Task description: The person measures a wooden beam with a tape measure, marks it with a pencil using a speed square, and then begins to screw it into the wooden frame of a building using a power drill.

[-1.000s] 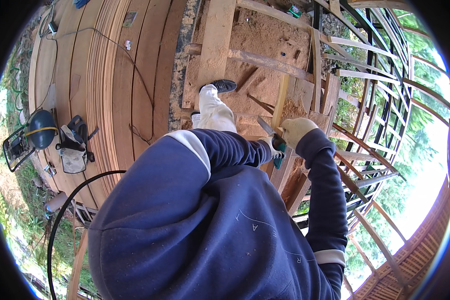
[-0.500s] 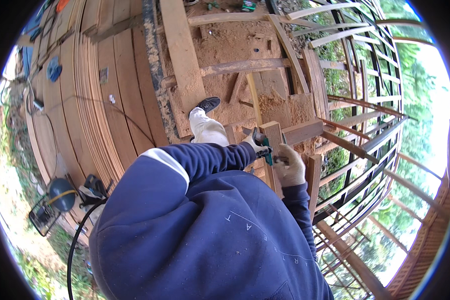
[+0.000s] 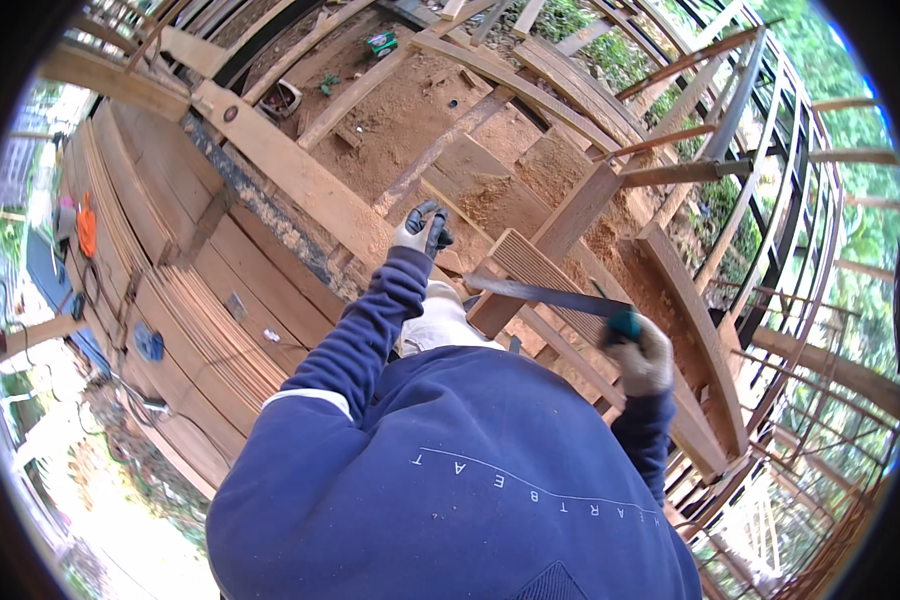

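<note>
A handsaw with a dark green handle is in my right hand (image 3: 642,358), whose pale glove wraps the grip. Its grey blade (image 3: 545,293) points left across a ribbed wooden board (image 3: 535,262); whether it touches the board I cannot tell. My left hand (image 3: 425,230), in a pale glove with dark fingers, is held up left of the board. Its fingers are bent but apart, with nothing seen between them. A thick brown beam (image 3: 580,212) lies beyond the ribbed board.
A long plank (image 3: 295,175) runs diagonally at the left beside stacked deck boards (image 3: 185,340). Sawdust covers the ground (image 3: 400,130) ahead. A curved timber (image 3: 700,335) stands at the right, near dark metal framing (image 3: 785,235). An orange object (image 3: 86,228) lies far left.
The view has turned. My hands, close together at the saw before, are now apart: the left has moved away leftward, and the saw has passed into my right hand.
</note>
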A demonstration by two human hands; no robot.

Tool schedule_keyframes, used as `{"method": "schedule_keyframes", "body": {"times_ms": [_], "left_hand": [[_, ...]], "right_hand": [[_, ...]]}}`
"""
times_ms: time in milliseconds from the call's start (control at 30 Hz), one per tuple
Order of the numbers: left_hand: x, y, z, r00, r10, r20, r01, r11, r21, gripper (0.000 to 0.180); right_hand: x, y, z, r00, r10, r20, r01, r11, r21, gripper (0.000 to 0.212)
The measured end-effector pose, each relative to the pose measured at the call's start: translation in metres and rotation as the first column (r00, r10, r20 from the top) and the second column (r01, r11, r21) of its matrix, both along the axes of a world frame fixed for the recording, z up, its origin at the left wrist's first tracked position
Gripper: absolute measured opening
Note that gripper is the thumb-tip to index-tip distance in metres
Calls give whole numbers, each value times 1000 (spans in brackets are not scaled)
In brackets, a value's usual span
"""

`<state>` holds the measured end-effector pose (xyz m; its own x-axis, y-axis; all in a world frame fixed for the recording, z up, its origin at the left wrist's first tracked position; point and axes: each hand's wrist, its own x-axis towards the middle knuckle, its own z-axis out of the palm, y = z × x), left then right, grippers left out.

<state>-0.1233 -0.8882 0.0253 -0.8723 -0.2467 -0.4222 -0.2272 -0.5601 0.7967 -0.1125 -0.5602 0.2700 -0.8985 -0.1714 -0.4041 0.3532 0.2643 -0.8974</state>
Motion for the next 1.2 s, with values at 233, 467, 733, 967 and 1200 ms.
{"method": "schedule_keyframes", "body": {"times_ms": [233, 467, 733, 967, 1200], "left_hand": [[-49, 50, -94, 537, -843, -32, 498, 347, -795, 39], [-65, 63, -118, 654, -581, 486, 634, 771, 68, 53], [-60, 47, -123, 576, -716, 394, 817, 502, -283, 58], [11, 38, -73, 615, -684, 393, 785, 576, -228, 40], [58, 47, -95, 845, -529, 80, 470, 663, -583, 29]], "right_hand": [[50, 94, 29, 829, -477, -293, 468, 878, -104, 34], [94, 75, -8, 808, -578, -111, 532, 798, -284, 25], [93, 68, -21, 786, -605, -130, 569, 789, -233, 26], [79, 70, -1, 797, -572, -197, 559, 820, -119, 32], [16, 36, 3, 886, 203, -418, -65, 945, 322, 39]]}}
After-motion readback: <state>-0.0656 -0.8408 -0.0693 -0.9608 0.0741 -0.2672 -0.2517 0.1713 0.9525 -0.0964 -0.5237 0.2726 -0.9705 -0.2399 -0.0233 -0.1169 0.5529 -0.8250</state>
